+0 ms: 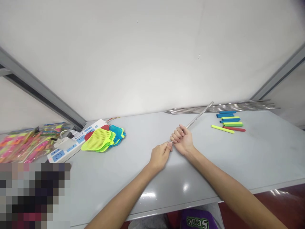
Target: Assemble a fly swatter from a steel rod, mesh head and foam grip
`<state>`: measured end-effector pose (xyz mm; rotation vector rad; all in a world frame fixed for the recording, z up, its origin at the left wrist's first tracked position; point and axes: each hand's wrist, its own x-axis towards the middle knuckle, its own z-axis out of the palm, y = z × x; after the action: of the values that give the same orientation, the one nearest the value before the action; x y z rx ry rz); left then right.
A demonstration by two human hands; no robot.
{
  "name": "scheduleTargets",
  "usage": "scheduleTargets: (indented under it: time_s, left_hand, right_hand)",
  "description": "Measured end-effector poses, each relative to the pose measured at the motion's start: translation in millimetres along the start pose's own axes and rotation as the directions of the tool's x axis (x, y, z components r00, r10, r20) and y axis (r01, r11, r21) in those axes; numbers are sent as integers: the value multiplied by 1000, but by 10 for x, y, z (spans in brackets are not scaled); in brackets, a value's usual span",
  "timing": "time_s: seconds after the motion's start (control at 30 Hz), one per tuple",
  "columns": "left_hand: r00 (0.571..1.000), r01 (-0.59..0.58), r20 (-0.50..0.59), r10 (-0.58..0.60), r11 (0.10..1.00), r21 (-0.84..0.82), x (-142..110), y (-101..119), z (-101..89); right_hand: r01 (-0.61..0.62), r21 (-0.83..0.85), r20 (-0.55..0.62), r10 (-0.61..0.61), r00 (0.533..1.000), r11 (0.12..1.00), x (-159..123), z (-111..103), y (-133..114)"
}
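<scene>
- Head view: right hand (183, 139) clenched around a steel rod (199, 115), which slants up and away over the counter (238, 159).
- Left hand (160, 156) curled at the rod's lower end, just beside the right hand; whether it is gripping the rod cannot be told.
- Right of the rod: coloured foam tubes (228, 121), with more steel rods (238, 106) lying beyond them.
- Left of the rod: plastic fly swatters (103, 138) beside a power strip (71, 141).

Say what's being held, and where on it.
The right hand grips a steel rod in its fist, near the rod's lower end. The left hand has its fingertips at that end; whether they hold it cannot be told.
</scene>
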<state>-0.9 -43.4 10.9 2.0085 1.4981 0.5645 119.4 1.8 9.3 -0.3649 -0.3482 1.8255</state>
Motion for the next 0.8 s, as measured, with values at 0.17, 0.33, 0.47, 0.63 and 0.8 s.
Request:
scheduleTargets:
  time_s: [0.17,0.33,0.47,0.63,0.8]
  left_hand:
    - [998,-15,-53,18,998,64,-7,25,7]
    - [988,-81,-116,99,985,152,3,25,-17]
    - [987,-56,-132,97,958,283,12,39,-57]
    - [993,-30,-90,76,903,428,14,44,-34]
    - [997,-19,-66,51,909,417,7,26,-15]
  right_hand:
    - [26,-8,-14,-26,1000,1000,24,-1,-1]
    - [44,23,-4,-44,999,999,31,16,-13]
    - [24,57,-6,-24,1000,998,29,26,-14]
    - [-8,69,-39,10,999,998,50,-3,29]
    - [-13,94,-76,20,997,995,55,3,68]
